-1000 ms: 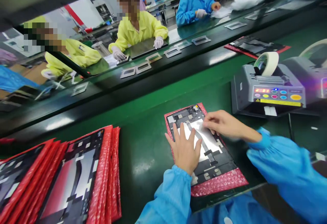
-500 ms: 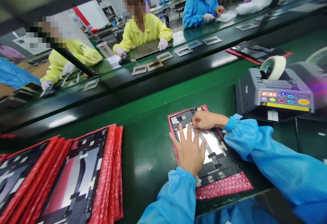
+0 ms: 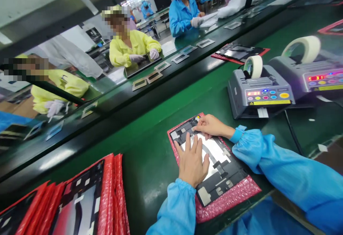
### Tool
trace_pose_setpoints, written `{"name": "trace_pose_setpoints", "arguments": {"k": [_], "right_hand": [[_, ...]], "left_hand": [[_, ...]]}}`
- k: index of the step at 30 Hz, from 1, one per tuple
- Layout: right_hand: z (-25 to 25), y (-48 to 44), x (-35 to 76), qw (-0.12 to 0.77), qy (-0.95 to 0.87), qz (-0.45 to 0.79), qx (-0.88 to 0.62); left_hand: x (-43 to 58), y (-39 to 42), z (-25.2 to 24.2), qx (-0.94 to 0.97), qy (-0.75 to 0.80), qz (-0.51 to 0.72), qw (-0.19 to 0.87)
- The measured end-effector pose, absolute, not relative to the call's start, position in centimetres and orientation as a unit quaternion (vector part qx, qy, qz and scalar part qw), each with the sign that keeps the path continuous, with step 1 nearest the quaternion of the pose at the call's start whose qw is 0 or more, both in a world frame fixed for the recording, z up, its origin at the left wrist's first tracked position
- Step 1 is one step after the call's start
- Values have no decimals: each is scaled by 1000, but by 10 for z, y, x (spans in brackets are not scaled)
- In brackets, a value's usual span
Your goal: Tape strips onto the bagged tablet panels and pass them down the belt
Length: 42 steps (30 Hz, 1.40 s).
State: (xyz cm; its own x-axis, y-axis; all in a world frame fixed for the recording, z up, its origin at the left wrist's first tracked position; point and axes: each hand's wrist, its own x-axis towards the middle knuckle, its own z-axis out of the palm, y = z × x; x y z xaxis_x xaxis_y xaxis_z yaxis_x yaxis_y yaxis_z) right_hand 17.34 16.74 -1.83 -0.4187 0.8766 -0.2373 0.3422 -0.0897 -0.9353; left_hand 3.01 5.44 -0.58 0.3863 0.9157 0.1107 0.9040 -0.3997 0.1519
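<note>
Atop a red bubble-wrap sleeve (image 3: 227,199), near the front edge of the green bench (image 3: 144,181), a thin panel (image 3: 214,153) with a black border and silvery middle is lying flat and slanting across the view. The left hand (image 3: 190,160) is resting palm down over its left side, fingers fairly wide, and is apparently steadying it. The right hand (image 3: 211,125) is working just beyond those fingertips, towards the panel's far end, its fingers drawn narrow; whether they are pinching some small piece is not showing clearly enough to say.

Compared with a second ago, the right hand is no longer reaching at the right edge of the silvery area but is sitting further up, close beside the left fingers. The left fingers are lying closer together, and the pale patch (image 3: 205,195) at the panel's near corner is now showing more fully. Judging by this, the fine fingerwork is centring on the upper part while the left hand is anchoring.

To the left, a stack of red sleeves (image 3: 108,188) is bearing similar panels. To the right, two tape dispensers (image 3: 264,92) are standing side by side, displays glowing. Beyond the ledge, a co-worker in yellow (image 3: 135,45) is handling something dark and flat.
</note>
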Motion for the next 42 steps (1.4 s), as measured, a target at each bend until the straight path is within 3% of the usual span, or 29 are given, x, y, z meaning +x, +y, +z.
{"name": "trace_pose_setpoints", "arguments": {"k": [6,10,16,23,26,30,34,42], "right_hand": [[12,107,226,433,-624,403,-512],[36,76,302,537,-468,265,-650],[20,91,335,548,-337,411,-646],[19,88,307,642,-277,432,-570],[12,75,295,611,-300,476,-557],[-6,70,260,449,-392,564,-572],[-23,76,223,331,-491,559,-581],[-38,74,215,318,-593,461,-579]], "left_hand": [[23,56,-15,844,526,92,41],[10,52,-24,853,510,99,43],[-6,43,-29,859,504,79,36],[-11,41,-31,858,508,63,31],[-8,40,-20,860,505,62,43],[7,38,-1,860,500,88,43],[32,34,-7,867,477,127,65],[42,26,-26,856,480,179,68]]}}
